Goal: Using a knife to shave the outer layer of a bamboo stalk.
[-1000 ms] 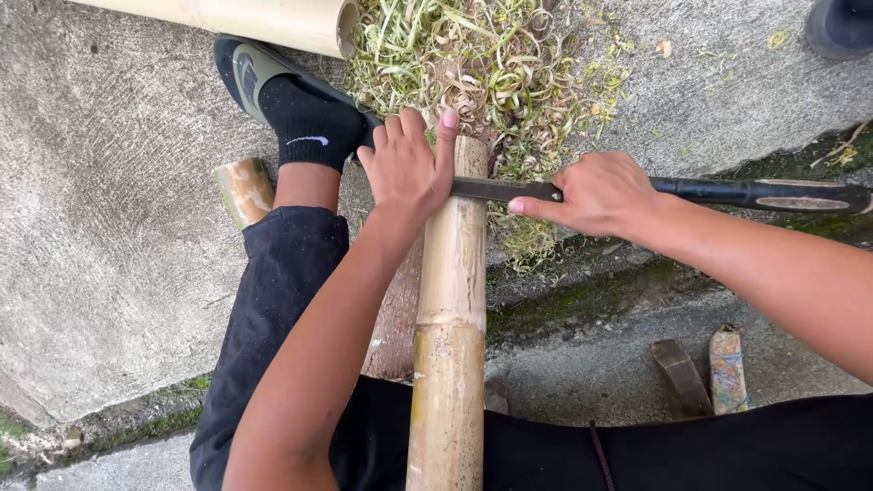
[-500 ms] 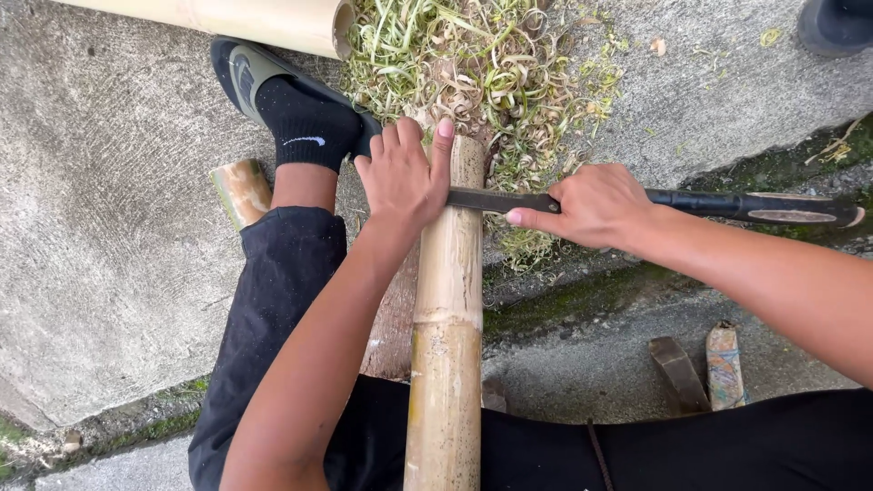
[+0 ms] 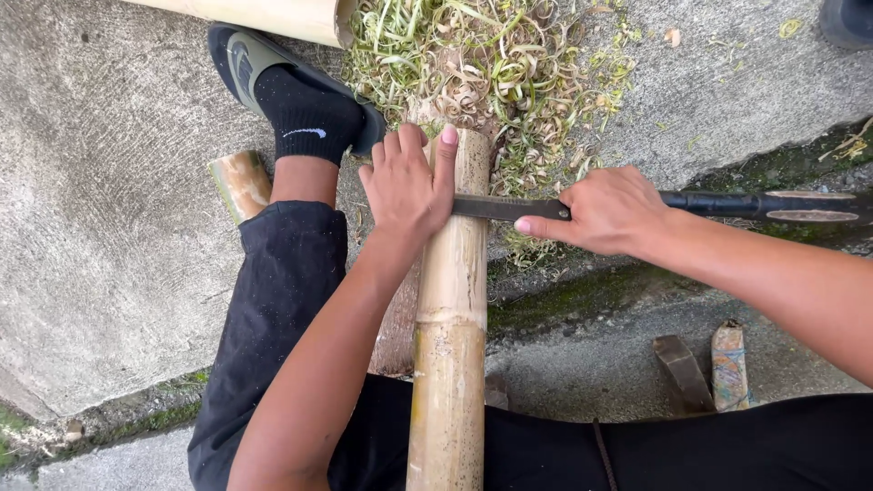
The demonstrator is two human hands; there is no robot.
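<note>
A thick tan bamboo pole (image 3: 450, 345) runs from my lap away toward a pile of shavings. My left hand (image 3: 407, 182) rests flat on the pole's far end, fingers pointing forward. My right hand (image 3: 607, 211) grips a long dark knife (image 3: 498, 207) by the blade near its handle (image 3: 764, 205). The blade lies crosswise, its tip meeting the pole just under my left palm.
Curly green and tan bamboo shavings (image 3: 509, 73) lie heaped on the concrete ahead. My left leg in black trousers ends in a black sock and sandal (image 3: 291, 100). A short bamboo stub (image 3: 241, 185) lies at left, another pole (image 3: 273, 16) at top, wood scraps (image 3: 709, 368) at right.
Both hands have shifted slightly toward me along the pole, and the knife blade sits a little lower on it. The pole itself has stayed put.
</note>
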